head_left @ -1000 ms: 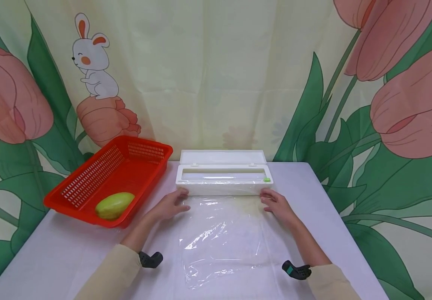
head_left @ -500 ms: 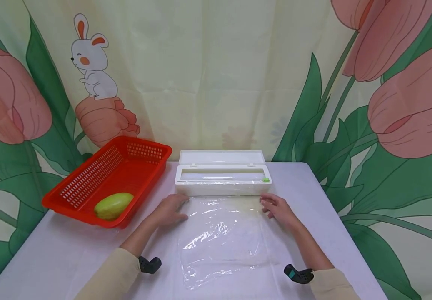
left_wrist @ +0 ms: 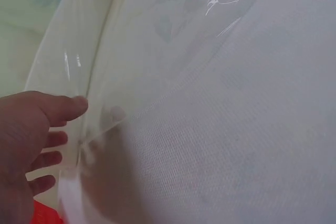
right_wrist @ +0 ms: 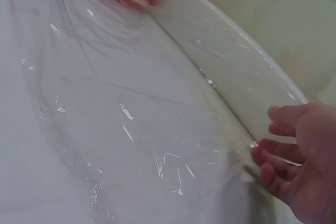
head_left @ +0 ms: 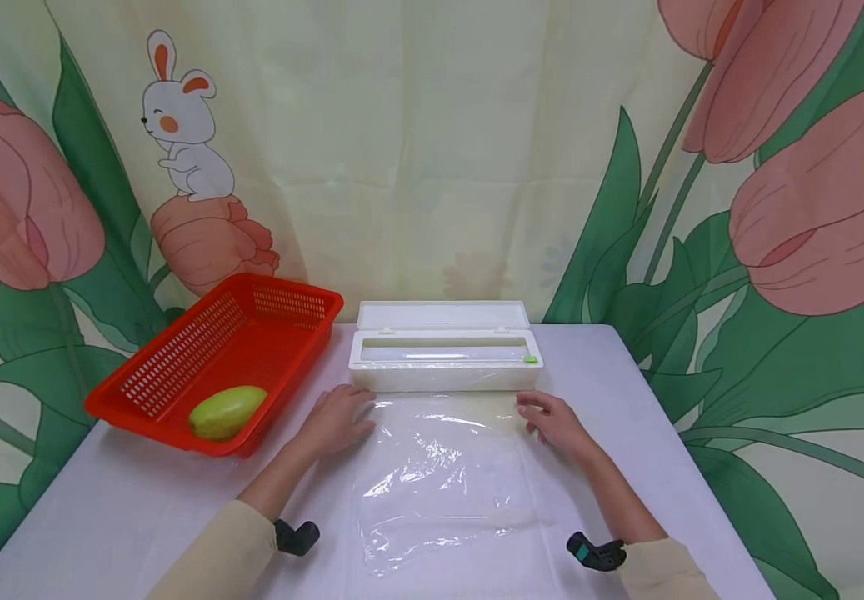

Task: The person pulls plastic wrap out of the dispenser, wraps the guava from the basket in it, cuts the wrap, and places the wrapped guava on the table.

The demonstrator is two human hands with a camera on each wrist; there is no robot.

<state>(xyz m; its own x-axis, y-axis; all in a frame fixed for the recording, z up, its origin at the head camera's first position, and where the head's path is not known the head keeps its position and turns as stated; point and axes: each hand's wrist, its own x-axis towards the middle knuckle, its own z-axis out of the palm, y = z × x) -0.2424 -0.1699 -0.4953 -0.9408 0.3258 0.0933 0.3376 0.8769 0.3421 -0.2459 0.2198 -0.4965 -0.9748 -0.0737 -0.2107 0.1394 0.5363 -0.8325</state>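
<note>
A white cling film dispenser [head_left: 446, 380] stands at the back middle of the table, its lid [head_left: 442, 315] raised behind it. Clear cling film [head_left: 439, 467] runs out over its front and lies wrinkled on the tabletop. My left hand [head_left: 337, 419] is at the dispenser's left front corner, thumb apart from the loosely bent fingers, as the left wrist view also shows. By the right front corner is my right hand [head_left: 555, 423], its fingers loosely bent. In the right wrist view those fingertips [right_wrist: 258, 156] are close to the film along the dispenser's base; contact is hard to tell.
A red plastic basket [head_left: 304, 367] stands to the left, with a green oblong fruit [head_left: 227, 412] in it. A green slider [head_left: 530, 359] sits at the dispenser's right end. A printed curtain [head_left: 432, 167] hangs behind the white-covered table [head_left: 611, 375].
My left hand has drawn back from the dispenser's front corner and turned lower. The right hand has slid slightly down and left from its corner. The cling film lies nearly as before.
</note>
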